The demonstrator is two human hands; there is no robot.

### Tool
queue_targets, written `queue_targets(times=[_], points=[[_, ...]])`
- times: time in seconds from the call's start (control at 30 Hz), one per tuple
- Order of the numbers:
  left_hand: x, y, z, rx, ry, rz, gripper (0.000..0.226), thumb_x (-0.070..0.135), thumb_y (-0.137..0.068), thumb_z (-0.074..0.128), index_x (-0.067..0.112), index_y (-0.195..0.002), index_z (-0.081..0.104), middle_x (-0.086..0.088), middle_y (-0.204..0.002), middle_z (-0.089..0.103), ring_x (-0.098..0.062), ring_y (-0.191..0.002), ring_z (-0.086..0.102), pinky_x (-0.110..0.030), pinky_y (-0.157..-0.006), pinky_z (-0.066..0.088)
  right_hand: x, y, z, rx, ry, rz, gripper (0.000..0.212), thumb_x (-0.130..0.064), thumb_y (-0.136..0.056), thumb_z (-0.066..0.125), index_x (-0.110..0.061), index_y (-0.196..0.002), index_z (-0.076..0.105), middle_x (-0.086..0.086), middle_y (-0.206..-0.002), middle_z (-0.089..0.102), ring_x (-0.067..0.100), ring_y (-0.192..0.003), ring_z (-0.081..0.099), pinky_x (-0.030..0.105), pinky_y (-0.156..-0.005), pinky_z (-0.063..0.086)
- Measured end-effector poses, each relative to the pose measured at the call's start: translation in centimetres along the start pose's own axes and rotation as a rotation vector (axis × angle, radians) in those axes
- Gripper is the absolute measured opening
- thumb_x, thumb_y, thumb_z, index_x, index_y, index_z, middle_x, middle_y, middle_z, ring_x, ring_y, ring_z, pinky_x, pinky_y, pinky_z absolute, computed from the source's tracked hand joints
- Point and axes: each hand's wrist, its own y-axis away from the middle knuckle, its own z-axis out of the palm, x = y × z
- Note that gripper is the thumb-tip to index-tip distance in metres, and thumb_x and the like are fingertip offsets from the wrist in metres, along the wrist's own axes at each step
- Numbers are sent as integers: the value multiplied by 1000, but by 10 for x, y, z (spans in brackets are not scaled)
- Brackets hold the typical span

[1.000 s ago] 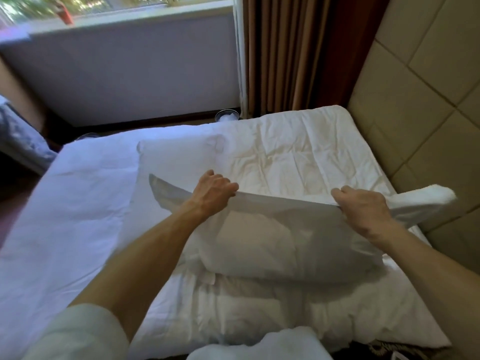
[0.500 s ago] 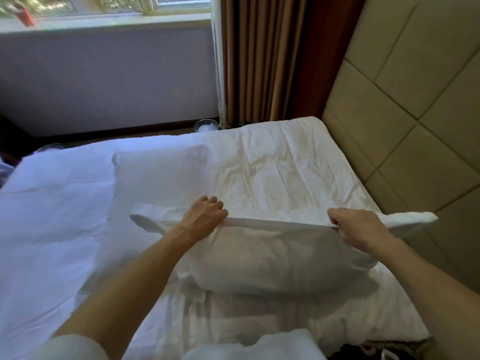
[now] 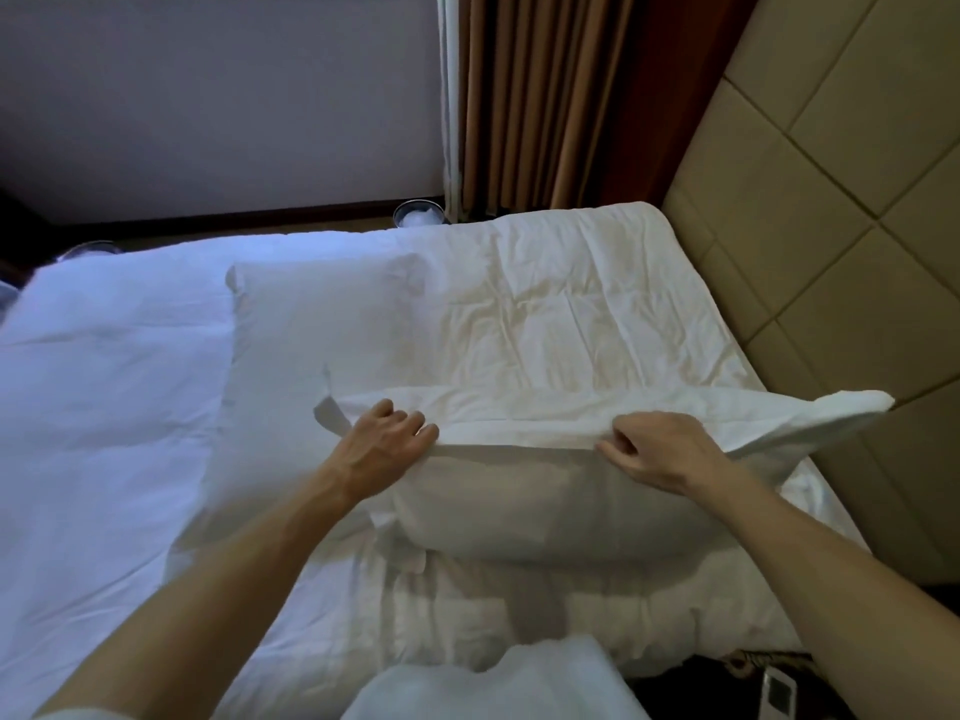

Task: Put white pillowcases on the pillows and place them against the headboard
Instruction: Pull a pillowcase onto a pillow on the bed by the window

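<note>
I hold a white pillow in its white pillowcase [image 3: 545,506] above the bed by its top edge. My left hand [image 3: 382,449] grips that edge near the left corner, fingers curled over the fabric. My right hand [image 3: 657,449] pinches the same edge further right. The pillow's right corner [image 3: 852,407] sticks out toward the tan padded headboard [image 3: 810,252]. A second white pillow [image 3: 322,324] lies flat on the bed behind my left hand.
The bed [image 3: 545,304] is covered with a creased white sheet, and a white duvet [image 3: 104,407] lies at the left. Brown curtains [image 3: 545,96] hang behind the bed. Two round containers [image 3: 418,215] stand on the floor by the wall. White fabric [image 3: 493,678] lies nearest me.
The pillow has come down closer to the bed, with its top edge now level. Both hands kept their grip on that edge. The view has tilted down and the window has left the frame.
</note>
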Motion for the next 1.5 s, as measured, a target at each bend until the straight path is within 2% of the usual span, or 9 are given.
queue_targets(times=[0.17,0.27,0.53,0.7,0.93,1.13,1.27,1.4,1.5], points=[[4,11,10,76,56,0,12,9,-83,64,15,-85,54,-4,-72,56,-24,-59,55,-37,-68,47,-70,-53,11,60,-37,-102,41,-51,-95,45,-24,-126,49,5,-127,54,26,-116,50,40,-94,43],[2,22,13,126,116,-49,8,20,-88,59,15,-83,56,-4,-75,57,-24,-65,56,-39,-67,48,-105,-70,27,-176,-101,-93,61,-58,-98,30,-39,-153,11,7,-161,20,28,-146,21,49,-117,23],[-42,69,21,17,236,-694,35,43,-95,49,13,-105,63,-12,-104,62,-30,-90,58,-40,-64,52,-133,-70,53,-331,20,-95,50,-50,-103,13,-55,-146,-12,10,-164,-4,33,-150,-3,62,-115,7],[-49,90,38,-237,379,-815,41,53,-99,31,21,-122,44,-5,-91,70,-30,-80,67,-39,-65,52,-132,-84,41,-354,26,-95,51,-54,-102,15,-55,-146,-10,11,-164,0,34,-150,3,62,-115,12],[-57,82,42,-169,512,-1041,38,41,-99,35,17,-113,61,-7,-107,68,-30,-95,63,-39,-76,50,-135,-91,42,-369,29,-94,52,-53,-103,16,-57,-144,-14,14,-163,1,37,-149,6,64,-114,14],[-56,50,22,146,360,-675,52,51,-98,43,13,-130,57,-14,-130,60,-31,-117,56,-45,-99,45,-135,-91,41,-350,37,-97,55,-45,-105,20,-56,-144,-16,13,-163,3,36,-148,9,61,-112,20],[-36,13,16,-51,390,-380,69,69,-93,29,25,-144,43,-8,-151,43,-27,-138,40,-49,-117,27,-139,-83,43,-351,10,-61,57,-41,-105,21,-57,-143,-19,11,-164,-2,35,-150,3,62,-114,13],[-23,3,33,-257,465,-499,81,79,-87,23,27,-149,28,-8,-156,33,-28,-143,31,-59,-116,20,-140,-68,49,-316,-27,-10,56,-44,-104,20,-54,-145,-17,4,-164,-4,29,-151,0,65,-113,12],[-27,16,41,-291,569,-633,95,92,-73,25,29,-144,29,-9,-144,43,-32,-128,43,-57,-101,39,-140,-56,55,-305,-50,62,58,-48,-103,22,-54,-146,-16,-1,-165,-4,23,-151,0,67,-111,13]])
